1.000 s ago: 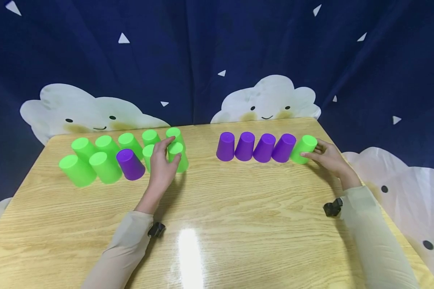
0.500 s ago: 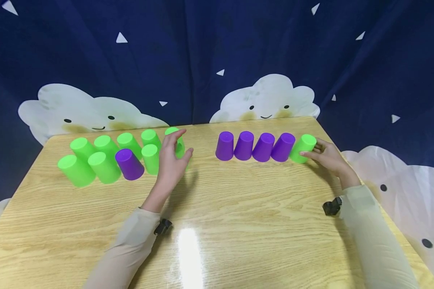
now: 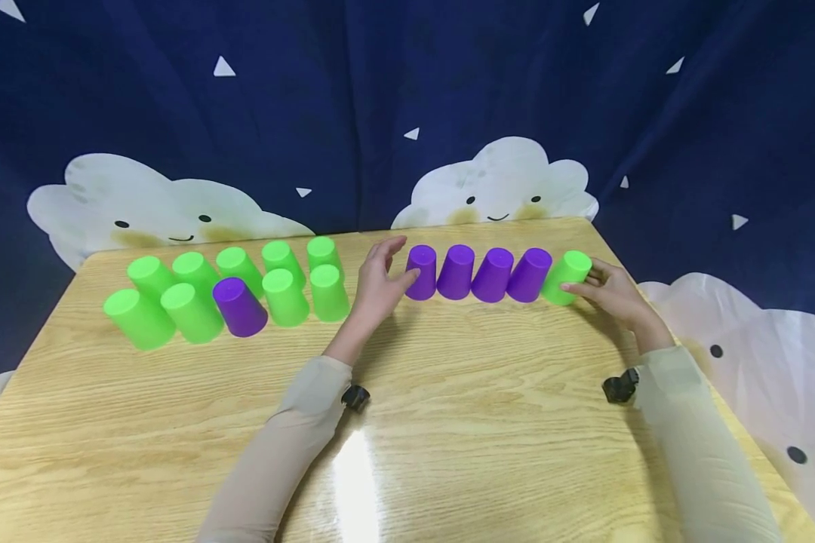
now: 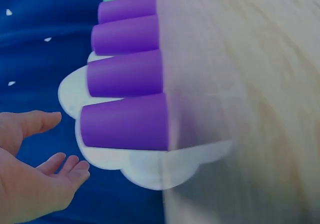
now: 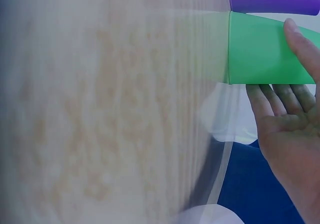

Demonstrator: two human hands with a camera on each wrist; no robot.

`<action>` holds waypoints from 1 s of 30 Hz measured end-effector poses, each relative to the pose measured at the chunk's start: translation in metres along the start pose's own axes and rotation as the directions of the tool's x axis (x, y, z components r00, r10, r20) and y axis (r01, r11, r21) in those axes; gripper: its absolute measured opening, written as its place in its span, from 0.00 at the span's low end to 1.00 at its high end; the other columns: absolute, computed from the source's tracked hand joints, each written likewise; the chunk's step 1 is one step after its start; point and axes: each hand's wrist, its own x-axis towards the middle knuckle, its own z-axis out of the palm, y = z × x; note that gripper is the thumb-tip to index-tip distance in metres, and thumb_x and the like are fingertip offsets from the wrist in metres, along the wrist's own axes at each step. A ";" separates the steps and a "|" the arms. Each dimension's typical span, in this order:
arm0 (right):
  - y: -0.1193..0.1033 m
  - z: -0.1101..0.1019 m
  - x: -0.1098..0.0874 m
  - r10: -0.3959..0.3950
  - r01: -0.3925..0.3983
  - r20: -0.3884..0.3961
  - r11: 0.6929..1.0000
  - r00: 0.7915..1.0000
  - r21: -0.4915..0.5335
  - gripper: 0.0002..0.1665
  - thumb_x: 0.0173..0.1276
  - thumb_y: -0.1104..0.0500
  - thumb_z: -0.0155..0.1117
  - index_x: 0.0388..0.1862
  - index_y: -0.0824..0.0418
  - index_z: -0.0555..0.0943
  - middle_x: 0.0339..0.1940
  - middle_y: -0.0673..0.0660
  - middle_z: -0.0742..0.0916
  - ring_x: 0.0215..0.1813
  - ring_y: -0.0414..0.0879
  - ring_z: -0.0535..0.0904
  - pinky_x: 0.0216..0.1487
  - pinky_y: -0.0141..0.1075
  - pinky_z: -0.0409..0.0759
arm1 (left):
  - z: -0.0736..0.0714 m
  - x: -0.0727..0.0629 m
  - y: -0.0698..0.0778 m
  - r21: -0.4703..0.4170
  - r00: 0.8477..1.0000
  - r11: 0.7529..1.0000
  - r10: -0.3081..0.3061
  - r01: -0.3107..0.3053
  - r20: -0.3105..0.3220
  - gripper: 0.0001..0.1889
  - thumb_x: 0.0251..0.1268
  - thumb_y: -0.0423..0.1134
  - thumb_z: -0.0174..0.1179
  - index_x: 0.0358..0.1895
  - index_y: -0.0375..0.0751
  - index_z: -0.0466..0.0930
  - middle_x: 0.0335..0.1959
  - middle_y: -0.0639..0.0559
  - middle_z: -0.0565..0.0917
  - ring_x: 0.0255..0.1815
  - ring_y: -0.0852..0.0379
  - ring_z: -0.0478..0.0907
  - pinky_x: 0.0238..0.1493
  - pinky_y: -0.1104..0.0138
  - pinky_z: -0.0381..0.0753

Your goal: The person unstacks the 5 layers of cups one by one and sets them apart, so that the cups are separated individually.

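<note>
Our R hand has the green cup pinched: thumb across the near face, fingers along the outer side, tips partly hidden. Cup's at the R end of the row, mouth down on the table, its rim seemingly touching the next purple one. Light pressure's prob best; squeezing hard could tip it or shove its neighbour.

Our L hand holds nothing: thumb & fingers spread, just beside the leftmost purple cup. L wrist view shows a gap, so no contact AFAICT. For a good hold there we'd want thumb on the near face, fingers round the far side, hand low, w/ any push gentle & level so the row doesn't buckle.

Further L, approx two rows: nine green cups plus one purple cup in the front row. We'd mind our L sleeve near those. Blue curtain behind.
</note>
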 end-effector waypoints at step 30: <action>-0.020 0.005 -0.008 0.000 0.000 0.000 1.000 1.000 0.008 0.35 0.67 0.66 0.66 0.67 0.79 0.63 0.41 0.39 0.84 0.44 0.28 0.80 0.45 0.22 0.80 | 0.019 0.019 -0.006 -0.020 0.998 0.999 -0.026 0.027 0.062 0.27 0.62 0.24 0.64 0.65 0.30 0.71 0.62 0.37 0.74 0.66 0.46 0.70 0.68 0.69 0.67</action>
